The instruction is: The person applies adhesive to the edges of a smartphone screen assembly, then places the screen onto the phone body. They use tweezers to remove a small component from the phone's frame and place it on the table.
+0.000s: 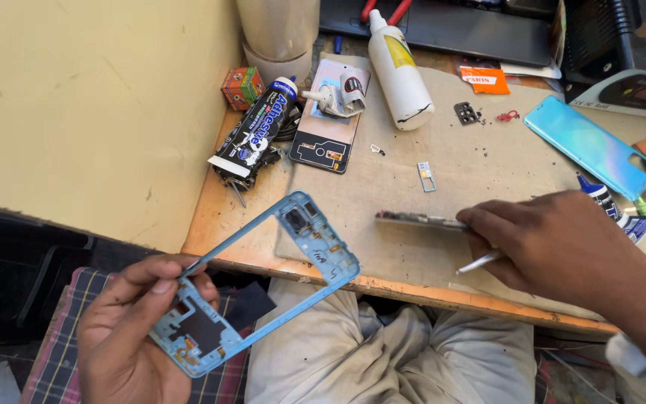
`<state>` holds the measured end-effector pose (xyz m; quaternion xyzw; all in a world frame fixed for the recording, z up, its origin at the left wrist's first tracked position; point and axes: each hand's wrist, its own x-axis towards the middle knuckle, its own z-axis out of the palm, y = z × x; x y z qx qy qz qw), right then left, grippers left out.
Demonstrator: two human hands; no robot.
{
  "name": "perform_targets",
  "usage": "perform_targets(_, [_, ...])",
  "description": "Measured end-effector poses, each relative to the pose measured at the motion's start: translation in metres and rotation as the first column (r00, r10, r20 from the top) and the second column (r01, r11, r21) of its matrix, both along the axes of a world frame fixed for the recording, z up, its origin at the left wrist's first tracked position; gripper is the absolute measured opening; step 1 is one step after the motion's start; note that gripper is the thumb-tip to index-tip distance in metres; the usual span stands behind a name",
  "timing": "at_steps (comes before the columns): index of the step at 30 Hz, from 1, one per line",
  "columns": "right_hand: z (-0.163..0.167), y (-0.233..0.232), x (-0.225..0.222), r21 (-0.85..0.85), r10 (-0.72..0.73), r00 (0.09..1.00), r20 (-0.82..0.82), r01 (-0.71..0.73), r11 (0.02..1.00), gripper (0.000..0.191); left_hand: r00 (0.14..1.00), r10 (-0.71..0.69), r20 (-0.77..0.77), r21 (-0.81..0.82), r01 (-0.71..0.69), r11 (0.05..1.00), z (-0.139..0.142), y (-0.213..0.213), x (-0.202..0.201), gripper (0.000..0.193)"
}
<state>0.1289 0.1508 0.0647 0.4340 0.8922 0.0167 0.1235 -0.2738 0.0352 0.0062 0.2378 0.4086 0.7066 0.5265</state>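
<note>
My left hand [132, 329] grips one end of a light blue phone middle frame [259, 280], held tilted over my lap with its camera end reaching the table edge. My right hand [543, 239] rests on the grey work mat [420, 217] and pinches the end of a thin phone part seen edge-on [416, 219]. A slim silver tool [478, 262] pokes out from under that hand's fingers.
On the table lie a black adhesive tube [257, 129], a phone body with a crumpled small tube on it [330, 120], a white bottle [399, 71], a blue back cover [591, 146], a SIM tray [427, 176], small parts and another glue tube [618, 211]. A wall stands left.
</note>
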Motion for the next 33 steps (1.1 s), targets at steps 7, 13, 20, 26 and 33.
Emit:
perform_targets(7, [-0.018, -0.031, -0.071, 0.458, 0.265, 0.927, -0.265, -0.121, 0.881, 0.047, 0.979, -0.189, -0.072, 0.173, 0.198, 0.965, -0.042, -0.029, -0.08, 0.021])
perform_targets(13, [-0.071, -0.056, -0.115, 0.504, 0.327, 0.891, -0.315, -0.134, 0.853, 0.047, 0.441, -0.822, 0.36, 0.354, 0.75, 0.558, -0.109, 0.014, -0.163, 0.051])
perform_targets(20, [-0.058, -0.064, -0.12, 0.267, 0.131, 0.904, -0.407, -0.019, 0.964, 0.055, 0.36, -0.886, 0.293, 0.232, 0.872, 0.431, -0.138, 0.056, -0.178, 0.058])
perform_targets(26, [-0.062, -0.066, -0.115, 0.126, 0.061, 0.876, -0.479, 0.0, 0.992, 0.055, 0.23, -0.878, 0.419, 0.38, 0.834, 0.4, -0.139, 0.068, -0.149, 0.056])
perform_targets(33, [-0.052, -0.055, -0.038, 0.171, -0.081, 0.809, -0.582, 0.219, 0.961, 0.042, 0.491, -0.759, 0.427, 0.302, 0.714, 0.631, -0.154, 0.076, -0.135, 0.044])
